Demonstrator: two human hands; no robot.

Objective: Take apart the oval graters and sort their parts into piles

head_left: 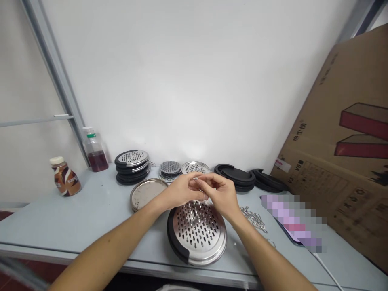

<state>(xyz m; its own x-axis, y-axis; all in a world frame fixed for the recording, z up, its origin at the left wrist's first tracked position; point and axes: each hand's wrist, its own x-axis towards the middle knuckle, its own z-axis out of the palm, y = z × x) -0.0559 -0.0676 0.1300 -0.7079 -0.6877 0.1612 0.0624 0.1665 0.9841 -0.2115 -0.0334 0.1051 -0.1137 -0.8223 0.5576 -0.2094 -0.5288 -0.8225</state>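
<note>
Above a round perforated metal plate with a black rim piece (198,232), my left hand (182,190) and my right hand (221,192) meet with bent, pinching fingers. A small shiny metal piece (195,178) shows between their fingertips; its exact kind is too small to tell. The plate lies on the table with its slotted face up, close below both hands. Right of my right wrist lies a loose heap of metal clips or chain links (254,219). A shallow round metal lid (145,194) sits behind my left forearm.
Along the wall stand a stack of black-rimmed perforated discs (132,167), smaller perforated discs (170,167) and black round parts (235,176). Bottles (65,178) are at the left. A phone (291,224) with a white cable and a large cardboard box (342,161) occupy the right.
</note>
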